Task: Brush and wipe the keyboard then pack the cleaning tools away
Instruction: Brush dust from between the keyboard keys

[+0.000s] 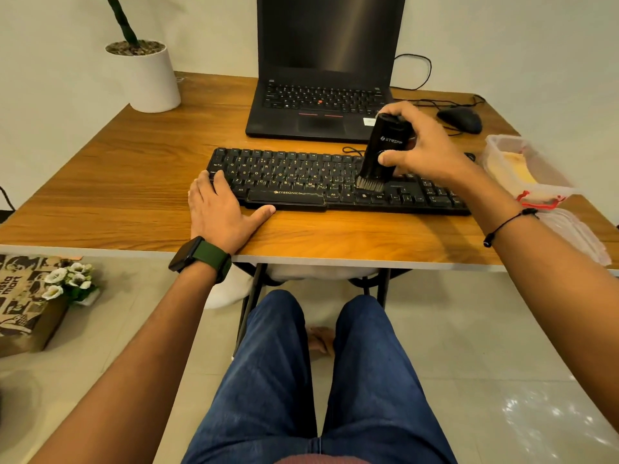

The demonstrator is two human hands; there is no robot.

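Note:
A black keyboard (301, 182) lies across the wooden desk (134, 195) in front of me. My right hand (425, 145) grips a black cylindrical brush tool (385, 145) held upright, its grey bristles (370, 185) touching the keys right of the middle. My left hand (221, 209) lies flat on the keyboard's left end, fingers on the corner keys and thumb stretched along the front edge.
A clear plastic container (522, 169) with a yellow cloth inside and a red clasp stands at the right edge, its lid (576, 232) beside it. Behind the keyboard are an open black laptop (321, 105), a mouse (460, 119) and a white plant pot (147, 75).

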